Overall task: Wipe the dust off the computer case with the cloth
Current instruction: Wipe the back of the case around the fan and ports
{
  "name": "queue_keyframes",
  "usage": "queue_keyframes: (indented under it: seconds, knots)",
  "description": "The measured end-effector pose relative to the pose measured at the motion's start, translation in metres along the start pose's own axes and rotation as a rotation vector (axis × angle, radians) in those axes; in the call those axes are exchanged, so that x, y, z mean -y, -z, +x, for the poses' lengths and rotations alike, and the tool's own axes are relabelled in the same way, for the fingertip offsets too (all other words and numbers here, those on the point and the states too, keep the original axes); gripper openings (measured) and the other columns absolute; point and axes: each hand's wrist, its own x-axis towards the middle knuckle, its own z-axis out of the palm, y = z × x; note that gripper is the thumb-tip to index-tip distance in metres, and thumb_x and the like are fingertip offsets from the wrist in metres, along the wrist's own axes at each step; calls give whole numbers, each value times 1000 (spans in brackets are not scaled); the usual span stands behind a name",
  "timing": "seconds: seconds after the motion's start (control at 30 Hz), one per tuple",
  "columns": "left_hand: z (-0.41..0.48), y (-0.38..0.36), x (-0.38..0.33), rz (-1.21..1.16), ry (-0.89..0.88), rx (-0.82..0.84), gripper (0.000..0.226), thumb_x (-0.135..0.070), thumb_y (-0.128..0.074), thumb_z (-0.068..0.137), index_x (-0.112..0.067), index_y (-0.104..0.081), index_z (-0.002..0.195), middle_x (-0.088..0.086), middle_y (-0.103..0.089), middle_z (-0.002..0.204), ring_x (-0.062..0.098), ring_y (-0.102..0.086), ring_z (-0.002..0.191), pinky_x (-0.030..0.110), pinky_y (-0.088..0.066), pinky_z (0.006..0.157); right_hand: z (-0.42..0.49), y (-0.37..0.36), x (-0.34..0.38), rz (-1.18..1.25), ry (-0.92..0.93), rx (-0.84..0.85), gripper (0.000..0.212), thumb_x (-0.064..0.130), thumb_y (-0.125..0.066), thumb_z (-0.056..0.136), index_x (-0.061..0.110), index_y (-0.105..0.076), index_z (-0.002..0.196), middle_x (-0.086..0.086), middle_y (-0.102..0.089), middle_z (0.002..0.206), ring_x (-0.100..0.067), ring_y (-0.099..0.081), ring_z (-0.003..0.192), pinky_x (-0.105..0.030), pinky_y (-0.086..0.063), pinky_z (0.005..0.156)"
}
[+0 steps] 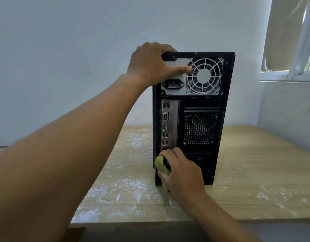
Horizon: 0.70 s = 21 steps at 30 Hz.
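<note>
The computer case [199, 130] stands upright in the centre of the frame on the wooden table [255, 172], its rear panel facing you. Your left hand [149, 63] grips its upper left corner, fingers curled over the top edge and thumb lying toward the fan grille [204, 75]. Your right hand [182, 173] clutches the bunched yellow-green cloth [162, 165] against the panel's lower left corner. White smears mark the tabletop at lower left.

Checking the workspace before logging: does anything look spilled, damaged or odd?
White powdery smears fleck the light wooden tabletop, thickest left of the black computer case; it looks like spilled dust or dried paint.
</note>
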Motion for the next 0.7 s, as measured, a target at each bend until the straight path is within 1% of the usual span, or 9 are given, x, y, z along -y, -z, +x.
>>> queue_keyframes:
  seconds: [0.1, 0.17, 0.2, 0.23, 0.33, 0.43, 0.57, 0.63, 0.7]
  knots:
    - [0, -1, 0, -3, 0, -4, 72, -86, -61, 60, -35, -72, 109, -20, -67, 94, 7, -63, 96, 32, -49, 91, 10, 12, 5, 22, 3, 4, 34, 35, -76, 76, 24, -60, 105, 8, -54, 97, -11, -54, 60, -24, -45, 49]
    - [0, 0, 0, -2, -3, -6, 73, -87, -60, 60, -35, -72, 110, -18, -69, 96, 7, -63, 96, 32, -49, 91, 26, 26, 12, 71, -4, -49, 34, 33, -75, 78, 23, -61, 107, 6, -56, 100, -13, -57, 63, -27, -52, 54]
    - [1, 0, 1, 0, -6, -4, 74, -87, -60, 60, -35, -71, 110, -18, -69, 97, 8, -63, 97, 32, -49, 90, 37, 35, 16, 91, -3, -87, 34, 32, -74, 79, 23, -61, 108, 5, -56, 102, -15, -58, 65, -30, -53, 55]
    - [1, -1, 0, -1, -9, -1, 75, -87, -60, 60, -34, -71, 111, -17, -70, 98, 8, -64, 97, 32, -49, 90, 48, 43, 19, 100, 5, -136, 33, 31, -74, 79, 22, -61, 108, 3, -57, 103, -18, -59, 67, -32, -53, 56]
    - [1, 0, 0, 1, -10, -1, 79, -90, -57, 58, -33, -71, 111, -17, -70, 99, 8, -64, 96, 34, -50, 90, 82, 68, 27, 102, 33, -263, 32, 29, -72, 81, 20, -61, 110, 0, -58, 108, -25, -61, 74, -33, -50, 60]
    - [0, 0, 0, 9, -19, 2, 81, -92, -53, 56, -33, -72, 109, -20, -66, 93, 6, -64, 94, 33, -51, 88, 102, 81, 33, 95, 43, -329, 32, 29, -69, 84, 20, -60, 113, -1, -57, 108, -28, -60, 78, -31, -43, 59]
    - [1, 0, -1, 11, -9, 4, 78, -90, -56, 57, -34, -72, 109, -22, -64, 92, 7, -64, 95, 34, -51, 89, 101, 78, 33, 29, 79, -286, 32, 29, -67, 85, 21, -59, 115, -2, -55, 110, -30, -60, 78, -31, -44, 59]
    - [1, 1, -1, 10, -1, 5, 75, -88, -59, 59, -34, -72, 109, -21, -65, 92, 7, -64, 95, 34, -51, 89, 92, 71, 31, -2, 107, -257, 32, 27, -69, 84, 20, -60, 114, -2, -56, 111, -28, -61, 74, -29, -43, 56]
    - [1, 1, -1, 0, 3, 6, 70, -84, -63, 62, -34, -72, 109, -20, -66, 91, 6, -64, 93, 32, -51, 88, 81, 62, 29, -19, 128, -230, 33, 25, -73, 80, 20, -62, 111, -1, -56, 106, -26, -60, 67, -27, -44, 52]
